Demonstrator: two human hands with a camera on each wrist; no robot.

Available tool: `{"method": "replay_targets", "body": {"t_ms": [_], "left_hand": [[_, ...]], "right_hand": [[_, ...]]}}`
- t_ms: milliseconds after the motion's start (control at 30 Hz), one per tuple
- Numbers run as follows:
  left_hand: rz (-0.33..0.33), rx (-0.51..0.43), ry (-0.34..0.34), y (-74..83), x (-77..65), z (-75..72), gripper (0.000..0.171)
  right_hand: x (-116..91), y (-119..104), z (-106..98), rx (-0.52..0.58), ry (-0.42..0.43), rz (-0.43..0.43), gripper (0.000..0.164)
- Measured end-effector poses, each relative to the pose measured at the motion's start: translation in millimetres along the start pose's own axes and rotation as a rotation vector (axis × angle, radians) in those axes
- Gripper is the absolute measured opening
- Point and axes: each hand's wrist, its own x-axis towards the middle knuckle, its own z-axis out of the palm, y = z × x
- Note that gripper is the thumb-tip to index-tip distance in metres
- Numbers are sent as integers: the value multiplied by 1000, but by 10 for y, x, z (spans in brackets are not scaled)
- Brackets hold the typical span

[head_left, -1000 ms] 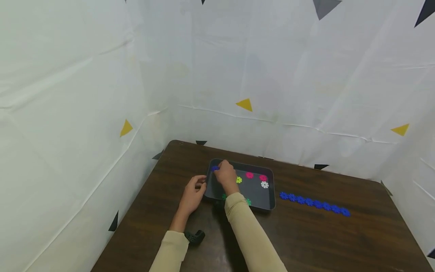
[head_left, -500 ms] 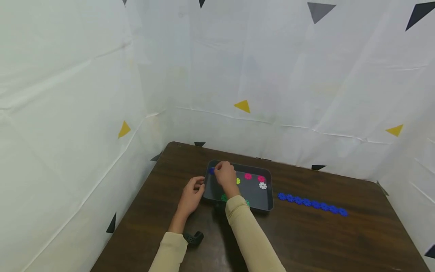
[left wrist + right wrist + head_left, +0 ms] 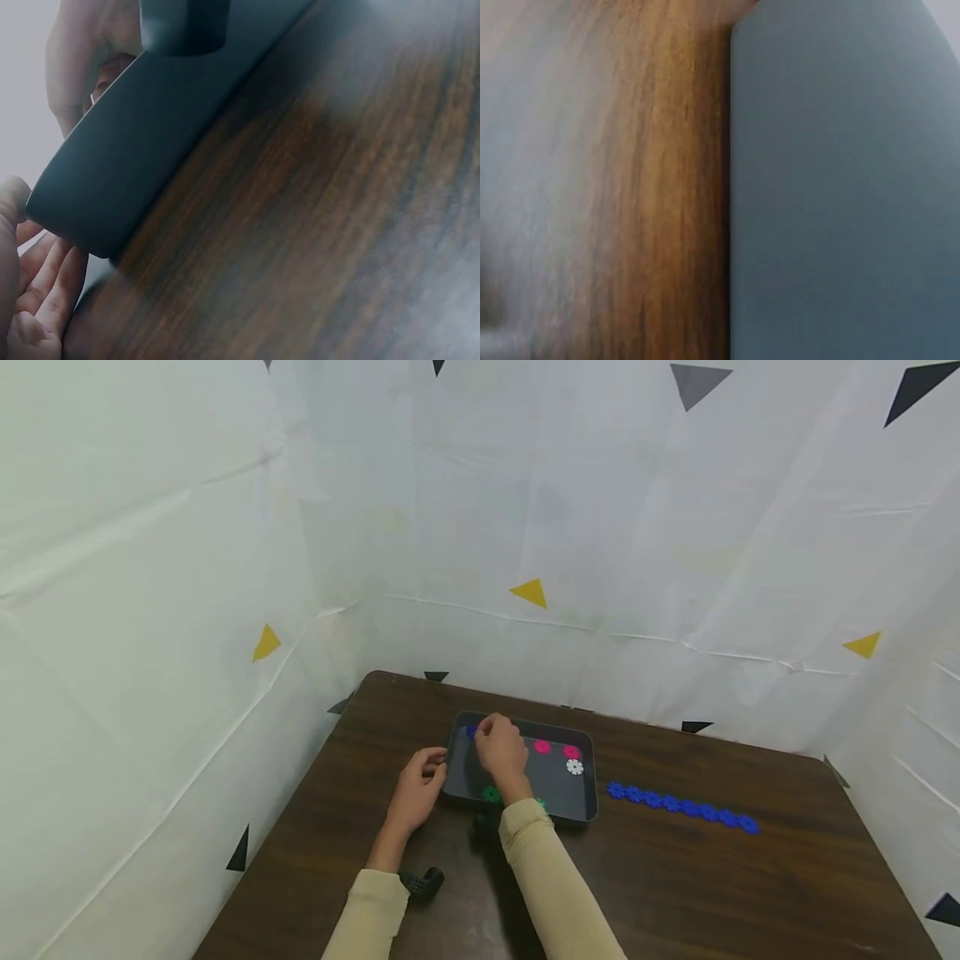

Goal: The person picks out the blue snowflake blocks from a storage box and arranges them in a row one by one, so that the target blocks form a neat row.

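Note:
In the head view a dark grey tray [image 3: 555,792] lies on the brown table. My left hand [image 3: 416,789] grips the tray's left edge; the left wrist view has its fingers [image 3: 52,289] around a corner of the tray wall [image 3: 112,165]. Reaching inside, my right hand [image 3: 501,750] pinches a blue flower-shaped disc [image 3: 471,732] near the far left corner, though the fingertips are partly hidden. Also in the tray are pink discs [image 3: 542,747], a white disc [image 3: 574,767] and green discs [image 3: 491,794]. The right wrist view shows only tray wall and table.
To the tray's right, several blue flower discs [image 3: 690,807] lie in a touching row on the table [image 3: 675,893]. Dark camera mounts sit at the left wrist [image 3: 422,882] and under the right wrist [image 3: 486,822]. White sheeting [image 3: 465,510] rises behind the table.
My right hand has shifted slightly to the right over the tray, the blue disc moving with it and the yellow disc now hidden. The left hand stays at the tray's edge.

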Motion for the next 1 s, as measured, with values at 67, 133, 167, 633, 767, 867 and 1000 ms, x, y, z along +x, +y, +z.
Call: {"method": "replay_targets", "body": {"t_ms": [67,133,167,633,767,867,1000], "left_hand": [[0,2,-1,4,-2,-3,33],[-4,0,-3,11,-9,-5,33],[-4,-1,-4,8,-11,-7,33],[11,-37,-4,-20,-40,-68,31],[17,-33,0,4,-54,-62,33],[23,-34,4,24,-47,-63,33],[24,-60,-5,37,-37,-52,35]], "right_hand": [[-22,3,-28,9,4,-5,10],[-46,11,-57,18,5,-13,11],[-59,16,-70,21,6,-19,11],[-280,104,-249,63,44,-71,9],[-317,151,-317,95,58,-54,9],[-324,194,-376,112,74,-43,10],[-332,276,-457,116,99,-35,12]]}}
